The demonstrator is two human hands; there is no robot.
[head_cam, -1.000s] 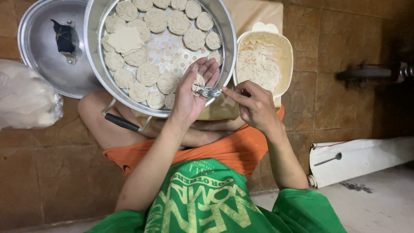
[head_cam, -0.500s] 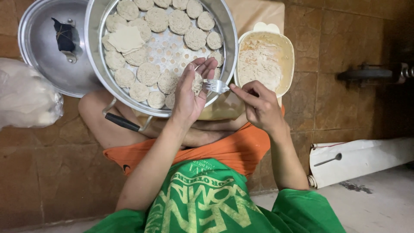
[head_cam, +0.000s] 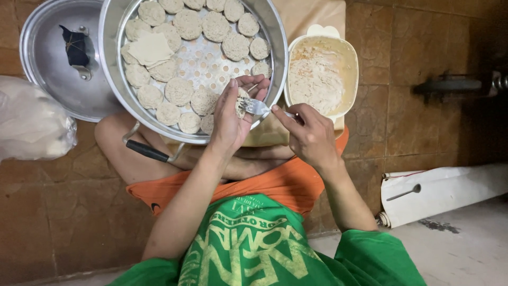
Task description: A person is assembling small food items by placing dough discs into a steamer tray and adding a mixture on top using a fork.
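Observation:
My left hand (head_cam: 233, 116) cups a round piece of dough (head_cam: 241, 104) over the near rim of a metal steamer tray (head_cam: 114, 79). My right hand (head_cam: 309, 135) grips a metal fork (head_cam: 255, 107), and its tines press on the dough in my left palm. Several round dough pieces (head_cam: 203, 26) lie in a ring on the perforated tray, along with one flat square wrapper (head_cam: 151, 48). A cream plastic tub (head_cam: 349, 63) with a smear of pale filling stands just right of the tray.
A steel lid (head_cam: 50, 74) with a dark knob lies upside down at the left. A clear plastic bag (head_cam: 32, 124) sits below it. A black-handled tool (head_cam: 148, 152) rests on my knee. A white board with a spoon (head_cam: 405, 193) lies at the right on the tiled floor.
My right hand has shifted slightly with the fork, which now presses on the dough piece in my left palm. My left hand stays over the tray's near rim.

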